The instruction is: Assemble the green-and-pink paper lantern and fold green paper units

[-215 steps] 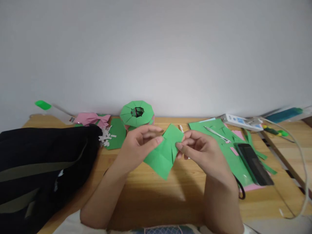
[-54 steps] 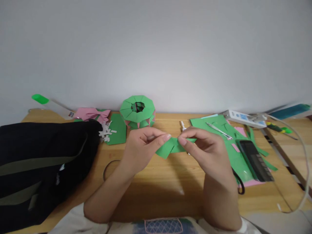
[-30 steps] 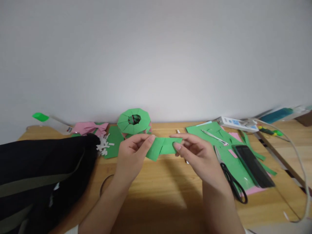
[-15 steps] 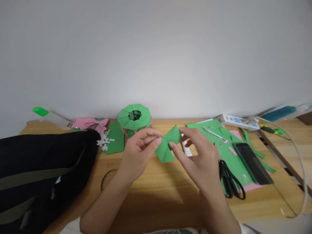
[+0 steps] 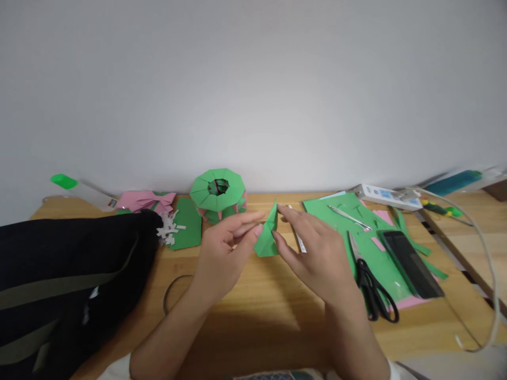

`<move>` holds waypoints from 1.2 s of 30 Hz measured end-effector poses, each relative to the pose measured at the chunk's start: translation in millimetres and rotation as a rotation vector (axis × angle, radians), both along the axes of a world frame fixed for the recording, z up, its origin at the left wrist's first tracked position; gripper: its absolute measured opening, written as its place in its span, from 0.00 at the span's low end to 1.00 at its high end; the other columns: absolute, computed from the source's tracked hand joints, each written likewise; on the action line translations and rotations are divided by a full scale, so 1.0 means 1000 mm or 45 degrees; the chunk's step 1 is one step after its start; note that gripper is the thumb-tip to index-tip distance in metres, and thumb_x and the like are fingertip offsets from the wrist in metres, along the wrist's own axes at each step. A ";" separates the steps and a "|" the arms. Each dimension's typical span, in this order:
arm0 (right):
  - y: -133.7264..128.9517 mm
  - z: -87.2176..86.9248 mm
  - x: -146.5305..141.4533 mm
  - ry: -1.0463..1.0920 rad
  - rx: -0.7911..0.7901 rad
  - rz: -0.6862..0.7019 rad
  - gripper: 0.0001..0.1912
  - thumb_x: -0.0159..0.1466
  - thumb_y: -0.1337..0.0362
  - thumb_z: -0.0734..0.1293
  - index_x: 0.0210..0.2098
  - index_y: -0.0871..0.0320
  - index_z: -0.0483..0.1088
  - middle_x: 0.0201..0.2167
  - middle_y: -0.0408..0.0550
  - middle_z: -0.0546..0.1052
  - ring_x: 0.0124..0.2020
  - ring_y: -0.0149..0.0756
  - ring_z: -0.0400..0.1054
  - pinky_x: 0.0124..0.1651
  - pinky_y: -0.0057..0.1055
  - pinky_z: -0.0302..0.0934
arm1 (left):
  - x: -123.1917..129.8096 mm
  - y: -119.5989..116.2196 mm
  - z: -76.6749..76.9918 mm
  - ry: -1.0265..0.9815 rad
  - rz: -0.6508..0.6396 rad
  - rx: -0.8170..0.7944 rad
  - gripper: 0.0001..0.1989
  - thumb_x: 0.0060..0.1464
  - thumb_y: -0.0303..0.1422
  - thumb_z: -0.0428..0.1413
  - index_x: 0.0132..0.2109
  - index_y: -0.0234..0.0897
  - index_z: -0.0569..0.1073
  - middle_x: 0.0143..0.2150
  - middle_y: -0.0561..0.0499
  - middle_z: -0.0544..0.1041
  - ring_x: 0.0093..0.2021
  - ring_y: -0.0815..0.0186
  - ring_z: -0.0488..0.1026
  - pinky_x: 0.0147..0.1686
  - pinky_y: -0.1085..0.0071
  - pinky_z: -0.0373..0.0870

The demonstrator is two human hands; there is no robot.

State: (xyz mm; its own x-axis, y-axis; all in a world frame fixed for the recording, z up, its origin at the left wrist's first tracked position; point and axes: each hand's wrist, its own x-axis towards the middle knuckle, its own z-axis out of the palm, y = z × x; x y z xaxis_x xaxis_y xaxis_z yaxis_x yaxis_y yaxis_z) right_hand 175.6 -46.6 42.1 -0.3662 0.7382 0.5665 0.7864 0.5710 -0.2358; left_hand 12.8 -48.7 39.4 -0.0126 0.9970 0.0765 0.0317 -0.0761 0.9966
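A small folded piece of green paper (image 5: 268,238) is held up above the wooden table between both hands. My left hand (image 5: 224,253) pinches its left edge between thumb and fingers. On the other side, my right hand (image 5: 317,250) has its thumb low and a fingertip at the upper point, closed on the paper's right side. The paper is creased and stands narrow, with its tip pointing up. Behind my left hand sits a green and pink folded-paper ring (image 5: 217,191). A narrow white strip (image 5: 300,240) lies partly hidden behind my right hand.
Black-handled scissors (image 5: 372,287), a phone (image 5: 410,264) and a silver pen (image 5: 348,217) lie on green sheets (image 5: 317,206) at right. Behind them is a power strip (image 5: 388,197). A dark bag (image 5: 71,285), white scraps (image 5: 169,229) and pink paper pieces (image 5: 144,200) are at left.
The green paper has been turned and folded narrower; its right part has swung in to the left. My right hand moved slightly left, and more of the scissors' blades shows.
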 end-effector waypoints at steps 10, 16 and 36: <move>-0.001 0.003 0.001 -0.006 -0.122 0.072 0.27 0.63 0.65 0.62 0.60 0.61 0.55 0.45 0.56 0.77 0.44 0.45 0.72 0.43 0.41 0.67 | 0.001 -0.005 0.005 0.178 0.026 0.043 0.10 0.55 0.30 0.56 0.44 0.38 0.78 0.44 0.50 0.81 0.44 0.64 0.79 0.43 0.75 0.76; -0.001 -0.003 0.001 0.030 -0.153 -0.003 0.32 0.61 0.68 0.63 0.63 0.58 0.50 0.46 0.55 0.76 0.41 0.44 0.73 0.40 0.40 0.68 | 0.003 -0.007 0.002 0.339 0.010 0.144 0.12 0.56 0.29 0.54 0.46 0.38 0.77 0.45 0.51 0.81 0.44 0.66 0.78 0.42 0.78 0.75; -0.001 0.000 0.000 0.848 -0.380 -0.021 0.20 0.59 0.70 0.66 0.50 0.51 0.65 0.41 0.45 0.72 0.31 0.29 0.68 0.37 0.32 0.68 | 0.003 0.000 0.000 -0.044 -0.071 -0.080 0.11 0.51 0.29 0.58 0.43 0.36 0.77 0.40 0.48 0.82 0.41 0.64 0.79 0.40 0.73 0.77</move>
State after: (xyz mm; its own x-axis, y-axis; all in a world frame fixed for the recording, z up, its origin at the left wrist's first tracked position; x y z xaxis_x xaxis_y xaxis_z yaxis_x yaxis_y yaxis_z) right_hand 176.0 -48.0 42.2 -0.0013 0.8985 0.4390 0.4300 0.3968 -0.8110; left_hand 15.4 -48.7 39.7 0.0417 0.9990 0.0142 -0.0052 -0.0140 0.9999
